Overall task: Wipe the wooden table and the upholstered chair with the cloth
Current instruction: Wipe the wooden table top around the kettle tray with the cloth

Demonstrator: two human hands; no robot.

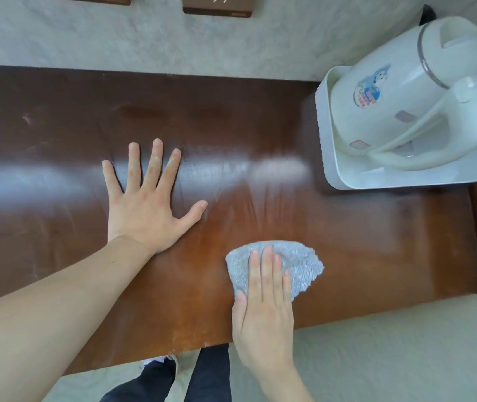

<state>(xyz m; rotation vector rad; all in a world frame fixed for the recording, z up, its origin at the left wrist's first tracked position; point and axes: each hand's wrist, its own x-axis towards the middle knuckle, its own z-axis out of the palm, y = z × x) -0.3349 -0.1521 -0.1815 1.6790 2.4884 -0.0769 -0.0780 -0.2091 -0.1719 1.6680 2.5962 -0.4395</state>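
Note:
The wooden table (57, 117) is dark brown and glossy, with streaks and light glare across its middle. My left hand (147, 198) lies flat on it, fingers spread, holding nothing. A small grey-blue cloth (304, 265) is bunched on the table near the front edge. My right hand (263, 309) presses down on the cloth with flat fingers, thumb at its left edge. The upholstered chair is not in view.
A white electric kettle (405, 91) stands in a white tray (327, 158) at the table's back right corner. A pale textured wall (173, 39) with two brown socket plates (217, 8) runs behind the table. My legs and a shoe show below the front edge.

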